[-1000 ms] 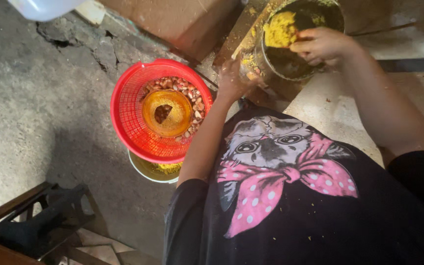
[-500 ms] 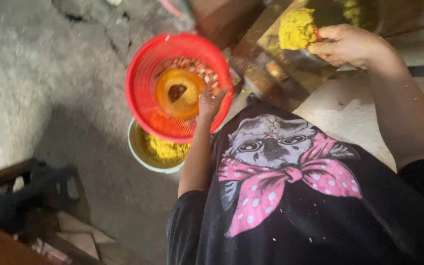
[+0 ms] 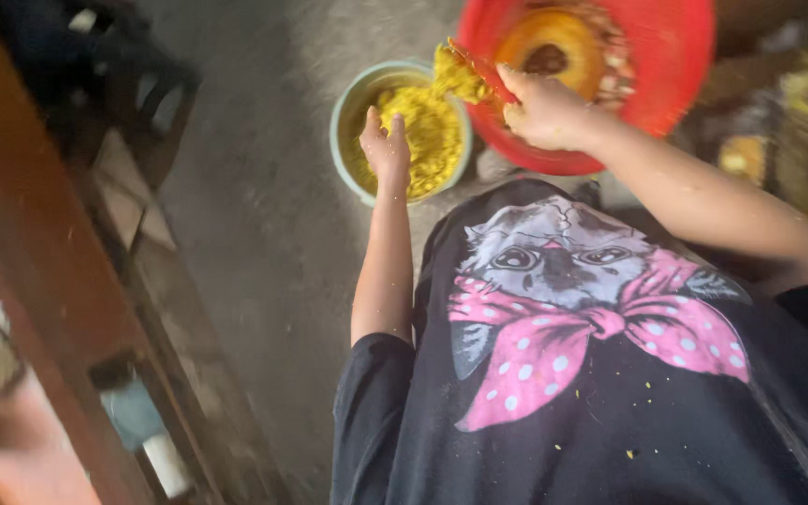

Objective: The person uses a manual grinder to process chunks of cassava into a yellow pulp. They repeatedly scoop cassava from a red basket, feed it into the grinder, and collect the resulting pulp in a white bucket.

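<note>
- Head view looks down over the person's chest, with a wooden beam (image 3: 44, 281) slanting from 11 o'clock down to 7 o'clock and a blurred pale shape at the lower left corner that cannot be made out.
- Grey concrete floor (image 3: 264, 234) fills the middle left of the picture, under all the vessels.
- At about 11 o'clock from the picture's middle sits a pale green bowl (image 3: 348, 103) on the floor, heaped with yellow crumbly mash (image 3: 427, 140).
- Left hand (image 3: 387, 145) hovers over the near rim of the pale green bowl, fingers curled loosely inward; whether it holds any mash cannot be told.
- At 12 o'clock a clump of yellow mash (image 3: 460, 77) hangs above the bowl's far edge, just at the tip of the right hand.
- Right hand (image 3: 544, 110) is closed in a pinch, fingers (image 3: 514, 82) gripping the near rim of the red plastic basket and touching the clump.
- Red plastic basket (image 3: 666, 84) lies at 1 o'clock, tilted and blurred, overlapping the bowl's right side, with an orange round object (image 3: 554, 47) inside it.
- Below, a black shirt with a cat and pink bow print (image 3: 591, 327) fills 5 o'clock.
</note>
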